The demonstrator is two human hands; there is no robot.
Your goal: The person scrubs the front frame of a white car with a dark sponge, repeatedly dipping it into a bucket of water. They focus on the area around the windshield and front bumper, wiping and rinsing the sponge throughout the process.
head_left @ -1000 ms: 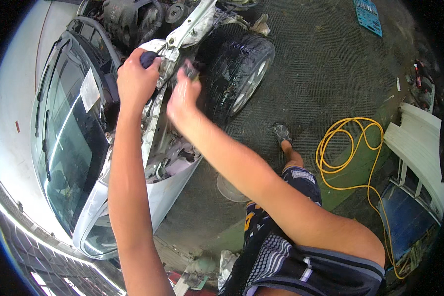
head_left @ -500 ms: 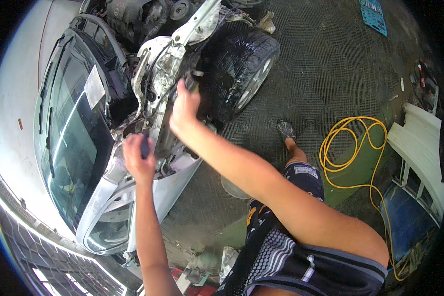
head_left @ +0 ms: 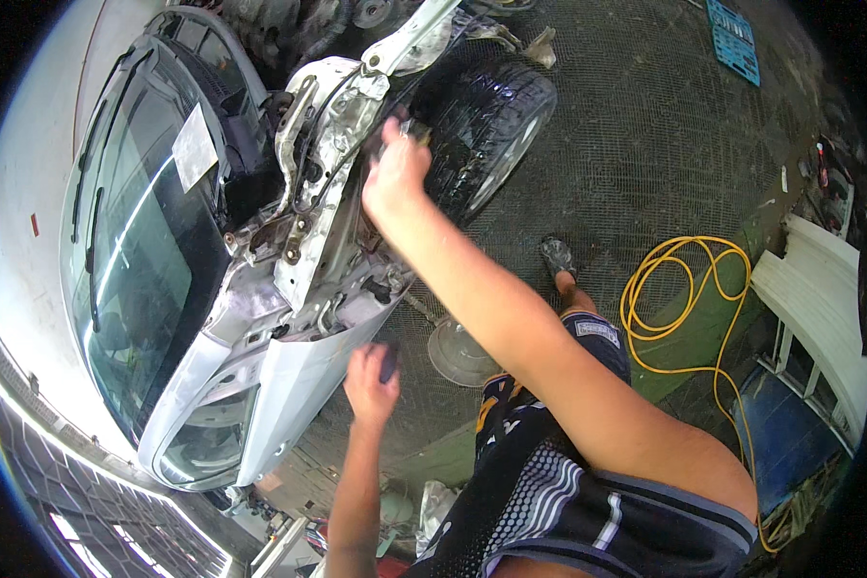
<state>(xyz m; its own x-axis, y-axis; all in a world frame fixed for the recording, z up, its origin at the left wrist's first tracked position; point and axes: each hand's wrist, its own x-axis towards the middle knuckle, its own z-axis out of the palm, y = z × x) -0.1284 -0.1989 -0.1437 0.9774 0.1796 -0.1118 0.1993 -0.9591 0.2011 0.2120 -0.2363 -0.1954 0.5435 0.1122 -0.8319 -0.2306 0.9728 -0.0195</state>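
Observation:
My left hand (head_left: 368, 390) hangs in the air just right of the white car door (head_left: 303, 390). Its fingers are curled round a small dark object (head_left: 388, 365), whose kind I cannot tell. Farther off, my right hand (head_left: 395, 183) reaches in between the stripped front body frame (head_left: 342, 144) and the front wheel (head_left: 496, 116). It is closed on something dark with a yellowish spot, blurred and partly hidden by the fingers. Bare metal, brackets and a thin black cable show along the frame to the left of that hand.
A round metal disc (head_left: 460, 352) lies on the floor by my legs. To the right are a coiled yellow hose (head_left: 679, 289) and a detached white body panel (head_left: 814, 308). A blue tool case (head_left: 732, 43) sits at the far right. The windshield (head_left: 154, 250) is at left.
My left hand has moved right and nearer to me, off the car's body, with the dark object still in it. My right hand stays by the wheel, shifted slightly.

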